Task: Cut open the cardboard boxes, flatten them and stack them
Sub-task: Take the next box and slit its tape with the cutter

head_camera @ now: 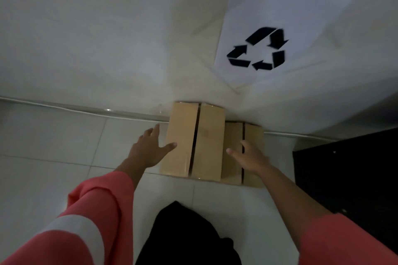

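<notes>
Two brown cardboard boxes stand side by side on the tiled floor against the wall. The taller box (193, 140) is on the left, its top flaps closed with a dark seam down the middle. The lower box (252, 133) sits to its right, also closed. My left hand (148, 148) reaches the tall box's left side, fingers spread, thumb lying on its top. My right hand (247, 155) hovers over the lower box with fingers straight, close to the tall box's right side. Neither hand grips anything.
A white sheet with a black recycling symbol (258, 49) hangs on the wall above the boxes. A black piece of furniture (349, 170) stands at the right. A white cable (86, 109) runs along the wall's base. Dark fabric (185, 236) lies by my legs.
</notes>
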